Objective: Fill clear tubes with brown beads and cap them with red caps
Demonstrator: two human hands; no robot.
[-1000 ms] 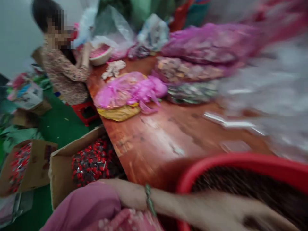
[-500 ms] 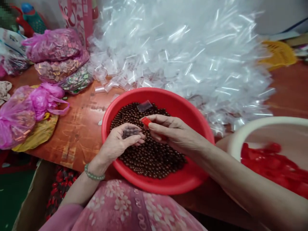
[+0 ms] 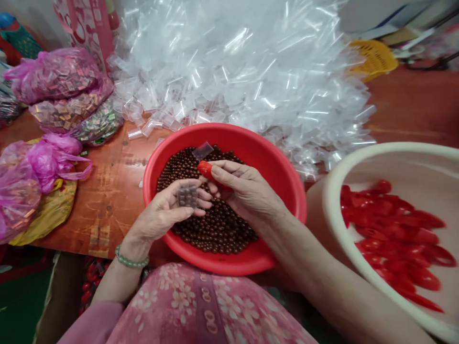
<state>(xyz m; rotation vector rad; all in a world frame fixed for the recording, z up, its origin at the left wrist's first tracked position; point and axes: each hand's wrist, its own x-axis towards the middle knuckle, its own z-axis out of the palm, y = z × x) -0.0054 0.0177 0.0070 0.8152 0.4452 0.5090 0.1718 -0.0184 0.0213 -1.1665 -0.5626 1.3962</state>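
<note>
A red basin (image 3: pixel 283 167) holds a mass of shiny brown beads (image 3: pixel 222 234). Over its left part is my left hand (image 3: pixel 172 205), palm up, holding a small clear packet (image 3: pixel 187 196) with several dark beads in it. My right hand (image 3: pixel 244 186), just right of it over the beads, pinches a red plastic piece (image 3: pixel 205 169) between thumb and fingers. Another clear sleeve (image 3: pixel 202 151) lies on the beads near the back of the basin.
Behind the basin rises a large heap of clear sleeves (image 3: pixel 229 71). At the right, a cream tub (image 3: pixel 332 196) holds red pieces (image 3: pixel 401 239). Pink bags (image 3: pixel 57 76) of small packets and a yellow bag (image 3: pixel 50 215) lie at the left. A yellow basket (image 3: pixel 373 57) is at the back right.
The view has shifted, showing more of the cream tub. My left hand has opened out somewhat, laying the packet flatter on its fingers. The red piece in my right hand has turned.
</note>
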